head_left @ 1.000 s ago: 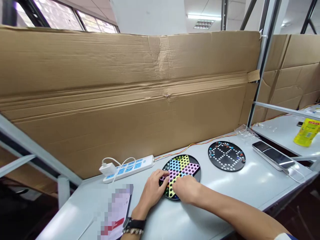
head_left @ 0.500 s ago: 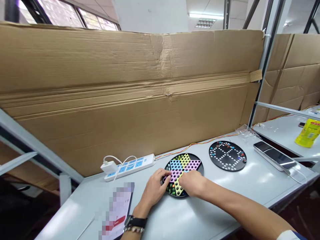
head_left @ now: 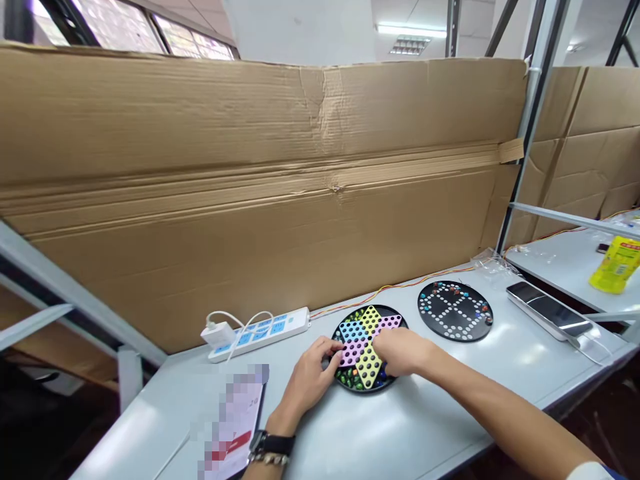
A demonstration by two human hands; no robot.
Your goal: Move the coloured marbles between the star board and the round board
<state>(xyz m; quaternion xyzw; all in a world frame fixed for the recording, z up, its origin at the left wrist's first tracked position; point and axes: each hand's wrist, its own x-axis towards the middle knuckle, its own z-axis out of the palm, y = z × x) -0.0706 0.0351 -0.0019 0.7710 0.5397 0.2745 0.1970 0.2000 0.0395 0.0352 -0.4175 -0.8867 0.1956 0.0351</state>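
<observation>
A round black Chinese checkers board (head_left: 369,365) with a star of yellow, blue and pink hole patches lies on the table in front of me. Green marbles (head_left: 350,379) fill the lower-left tray part along its rim, and dark blue ones show near the lower right. My left hand (head_left: 313,375) has thumb and fingers closed at the board's left edge. Over the right side of the star, my right hand (head_left: 400,352) is curled with its fingertips down; its palm side is out of sight, so anything pinched there is hidden.
Right of the board lies a second round black board (head_left: 455,320) with white dots and a few marbles. Beyond it is a phone (head_left: 550,310) on a white block. A power strip (head_left: 260,335), a tablet (head_left: 235,427) and a cardboard wall (head_left: 280,253) surround the spot.
My right hand has moved right and slightly away from me, uncovering more of the near yellow point. The board has shifted a little to the right; my left hand stays at its edge.
</observation>
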